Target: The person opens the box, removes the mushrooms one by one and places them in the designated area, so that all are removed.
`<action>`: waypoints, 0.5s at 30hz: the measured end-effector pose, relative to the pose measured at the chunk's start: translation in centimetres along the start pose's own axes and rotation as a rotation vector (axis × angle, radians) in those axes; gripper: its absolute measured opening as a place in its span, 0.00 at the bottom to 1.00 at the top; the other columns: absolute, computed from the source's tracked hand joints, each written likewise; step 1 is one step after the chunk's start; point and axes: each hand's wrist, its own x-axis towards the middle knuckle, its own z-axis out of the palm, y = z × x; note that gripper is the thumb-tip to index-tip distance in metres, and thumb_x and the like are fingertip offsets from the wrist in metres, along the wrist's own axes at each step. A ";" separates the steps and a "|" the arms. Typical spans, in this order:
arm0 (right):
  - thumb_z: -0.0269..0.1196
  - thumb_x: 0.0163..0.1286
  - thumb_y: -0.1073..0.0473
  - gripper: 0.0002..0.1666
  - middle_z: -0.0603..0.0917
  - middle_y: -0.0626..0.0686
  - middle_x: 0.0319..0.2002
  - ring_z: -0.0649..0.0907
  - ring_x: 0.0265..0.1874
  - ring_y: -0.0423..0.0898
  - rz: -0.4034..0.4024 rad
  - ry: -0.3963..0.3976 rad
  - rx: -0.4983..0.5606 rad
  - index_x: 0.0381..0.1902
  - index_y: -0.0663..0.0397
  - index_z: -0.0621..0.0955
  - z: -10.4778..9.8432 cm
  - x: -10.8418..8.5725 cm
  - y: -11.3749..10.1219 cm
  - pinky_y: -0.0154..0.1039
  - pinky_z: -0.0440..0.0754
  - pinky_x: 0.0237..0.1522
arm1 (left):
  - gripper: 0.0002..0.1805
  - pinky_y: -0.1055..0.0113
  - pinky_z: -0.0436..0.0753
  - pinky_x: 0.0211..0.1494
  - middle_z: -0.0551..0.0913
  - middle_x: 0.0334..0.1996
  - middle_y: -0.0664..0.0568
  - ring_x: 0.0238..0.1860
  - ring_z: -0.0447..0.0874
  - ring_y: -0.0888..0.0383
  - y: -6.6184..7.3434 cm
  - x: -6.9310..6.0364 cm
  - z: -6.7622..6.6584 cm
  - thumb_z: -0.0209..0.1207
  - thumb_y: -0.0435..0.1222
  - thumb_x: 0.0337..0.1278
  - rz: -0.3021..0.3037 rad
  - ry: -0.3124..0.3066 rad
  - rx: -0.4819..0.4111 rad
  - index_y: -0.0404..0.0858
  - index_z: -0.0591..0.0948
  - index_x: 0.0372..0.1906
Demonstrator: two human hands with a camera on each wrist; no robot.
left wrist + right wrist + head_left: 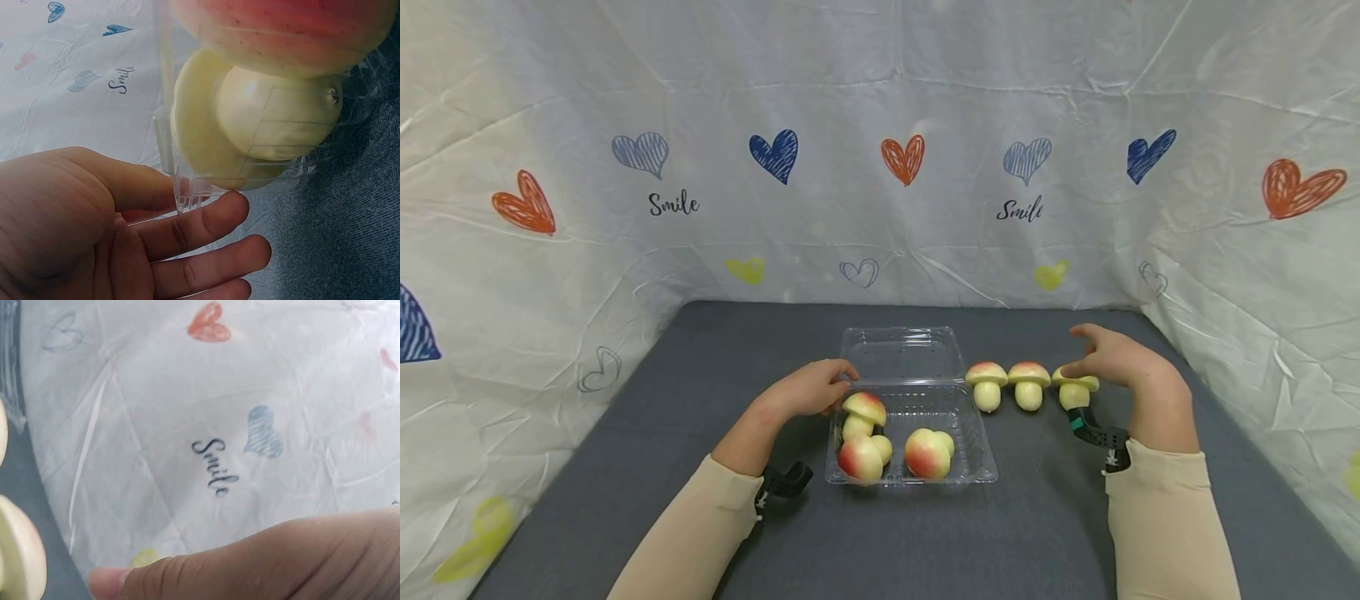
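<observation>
Container [925, 408]: held by left grip [811, 390] | right grip [1112, 354]: at rightmost mushroom [1075, 395]

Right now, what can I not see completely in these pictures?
Head view: part of the rightmost mushroom, hidden by the right hand.
Left wrist view: the reddish cap, cut by the top edge.
Right wrist view: the lower mushroom, cut by left and bottom edges.
</observation>
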 end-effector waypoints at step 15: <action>0.71 0.69 0.48 0.53 0.68 0.76 0.68 0.71 0.64 0.73 -0.194 0.095 -0.068 0.79 0.66 0.57 1.2 -1.3 -5.0 0.67 0.73 0.56 | 0.18 0.60 0.74 0.32 0.81 0.28 0.48 0.28 0.81 0.49 0.2 -0.2 0.0 0.46 0.32 0.80 0.003 0.008 0.003 0.35 0.75 0.66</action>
